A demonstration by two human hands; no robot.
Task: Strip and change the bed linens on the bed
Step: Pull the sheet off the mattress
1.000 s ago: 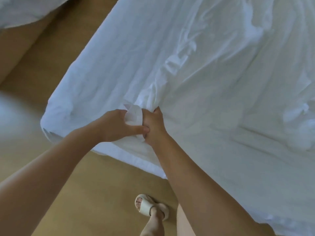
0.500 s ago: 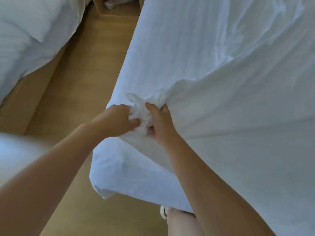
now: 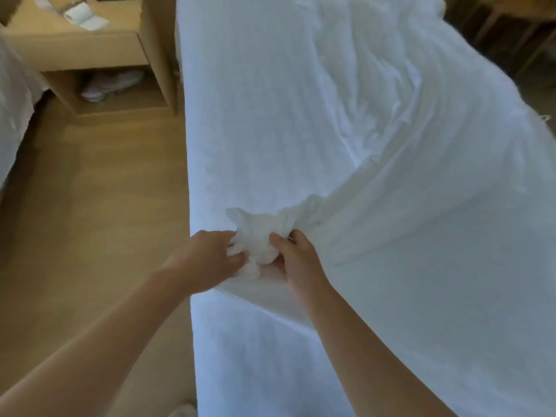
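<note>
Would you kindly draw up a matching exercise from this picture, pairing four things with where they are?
Things:
1 sheet corner
2 pale shoes
3 paper roll
4 nightstand

Places:
a on the nightstand's top
b beside the bed, on the floor
c bunched between the left hand and the right hand
d in the nightstand's open lower shelf

Pairs: 1-c; 2-d; 3-a; 4-b

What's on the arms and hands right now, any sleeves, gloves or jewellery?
The left hand and right hand are bare: no gloves, and no watch or bracelet at either wrist. The left arm and right arm show no sleeves up to the frame edge. Fingers are partly hidden, so rings cannot be ruled out.
</note>
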